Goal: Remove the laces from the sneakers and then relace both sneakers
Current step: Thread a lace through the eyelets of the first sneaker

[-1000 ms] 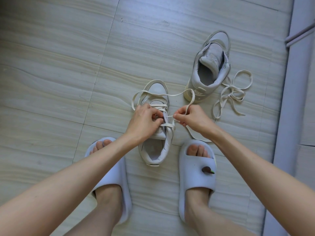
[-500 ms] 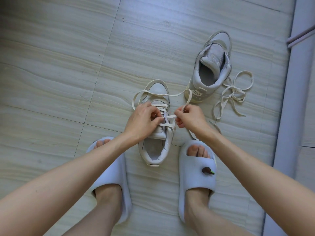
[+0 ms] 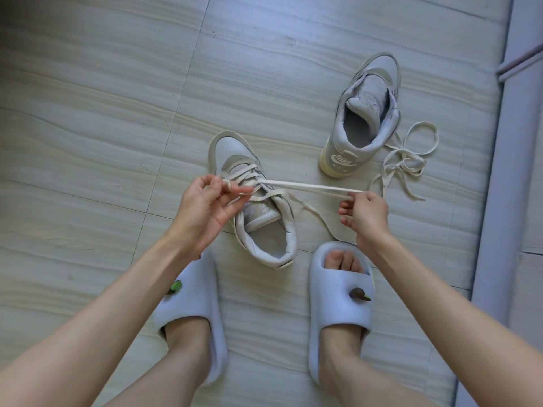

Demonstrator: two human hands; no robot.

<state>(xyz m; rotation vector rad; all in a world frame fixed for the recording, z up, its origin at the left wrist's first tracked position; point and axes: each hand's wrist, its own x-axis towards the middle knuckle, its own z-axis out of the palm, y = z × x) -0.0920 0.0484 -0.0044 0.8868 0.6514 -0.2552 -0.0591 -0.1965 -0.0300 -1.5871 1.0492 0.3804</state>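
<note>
A grey sneaker (image 3: 235, 155) stands on the floor between my feet, toe pointing away, with a cream lace (image 3: 308, 188) threaded across several lower eyelets. My left hand (image 3: 205, 207) pinches one end of that lace just left of the sneaker. My right hand (image 3: 365, 214) pinches the other end, drawn taut out to the right. A further strand trails down toward my right foot. The second grey sneaker (image 3: 363, 124) stands unlaced at the upper right, heel toward me. Its loose lace (image 3: 407, 160) lies tangled on the floor beside it.
My feet wear pale slides, the left slide (image 3: 194, 306) and the right slide (image 3: 338, 292), close below the near sneaker. A pale wall or door frame (image 3: 499, 171) runs along the right side. Light striped floor tiles (image 3: 102, 113) spread out to the left and far side.
Both hands have moved apart from the sneaker's eyelets. My right hand pulled the lace out to the right until it ran taut, and my left hand shifted left and lifted off the tongue.
</note>
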